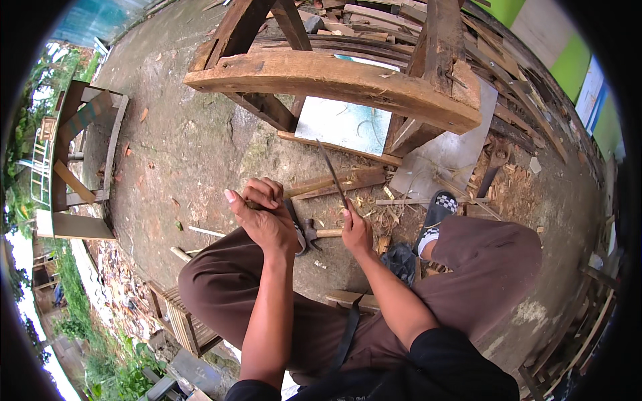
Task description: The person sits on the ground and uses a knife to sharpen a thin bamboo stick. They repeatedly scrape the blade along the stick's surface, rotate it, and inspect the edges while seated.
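Observation:
My left hand (263, 217) is closed in front of my left knee, thumb sticking out to the left. From its fist a light-brown wooden stick (309, 186) runs to the right. My right hand (356, 232) grips a long, thin, dark tool that looks like a blade or file (331, 170), its tip pointing up and away to the left. The tool passes close to the stick's far end; whether they touch I cannot tell. Below and between the hands, a claw hammer (326, 233) lies on the ground. Just beyond the stick rests a wooden board (354, 182).
Ahead stands a rough wooden frame (328, 77) with thick legs. Beneath it lies a pale sheet (344, 123). Stacked planks (515, 80) line the far right, with wood shavings on the concrete ground (187, 140). A wooden cabinet-like frame (87, 154) is at left; a black plastic bag (399, 262) lies by my right foot.

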A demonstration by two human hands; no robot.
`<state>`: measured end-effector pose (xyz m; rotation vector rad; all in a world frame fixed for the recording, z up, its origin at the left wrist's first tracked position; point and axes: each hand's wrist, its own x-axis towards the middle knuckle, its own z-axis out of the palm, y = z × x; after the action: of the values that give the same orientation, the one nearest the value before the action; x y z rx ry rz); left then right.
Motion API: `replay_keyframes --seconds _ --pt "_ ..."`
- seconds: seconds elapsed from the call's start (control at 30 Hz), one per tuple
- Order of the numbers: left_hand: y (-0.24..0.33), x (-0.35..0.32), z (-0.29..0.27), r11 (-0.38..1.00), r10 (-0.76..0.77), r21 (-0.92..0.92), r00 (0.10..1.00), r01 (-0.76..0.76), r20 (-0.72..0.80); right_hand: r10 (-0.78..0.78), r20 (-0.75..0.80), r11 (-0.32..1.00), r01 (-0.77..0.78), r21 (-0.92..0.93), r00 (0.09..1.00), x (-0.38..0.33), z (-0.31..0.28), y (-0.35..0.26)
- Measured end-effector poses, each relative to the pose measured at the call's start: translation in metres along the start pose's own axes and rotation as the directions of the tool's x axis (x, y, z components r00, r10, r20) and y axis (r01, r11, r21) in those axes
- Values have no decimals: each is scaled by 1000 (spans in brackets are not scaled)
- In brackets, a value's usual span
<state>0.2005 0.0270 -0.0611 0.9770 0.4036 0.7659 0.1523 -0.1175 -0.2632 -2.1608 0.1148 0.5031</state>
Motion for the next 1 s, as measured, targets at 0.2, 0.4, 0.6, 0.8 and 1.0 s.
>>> replay_keyframes --seconds 0.2,0.4,0.6,0.8,1.0 --pt "-2 0 4 1000 5 9 1000 -5 -6 159 0 980 -158 -118 987 1 -4 42" --pt "-2 3 2 999 17 30 1000 -17 -11 -97 -42 994 99 46 994 -18 6 14" --pt "1 -1 0 1000 10 5 1000 -10 -12 160 6 981 -158 -109 987 -19 8 49" --pt "-2 -3 3 1000 6 22 999 -6 -42 100 -16 991 -101 -88 995 -33 4 58" --pt "-4 -8 4 1000 23 17 1000 -23 22 -231 -132 972 236 16 964 -41 6 41"
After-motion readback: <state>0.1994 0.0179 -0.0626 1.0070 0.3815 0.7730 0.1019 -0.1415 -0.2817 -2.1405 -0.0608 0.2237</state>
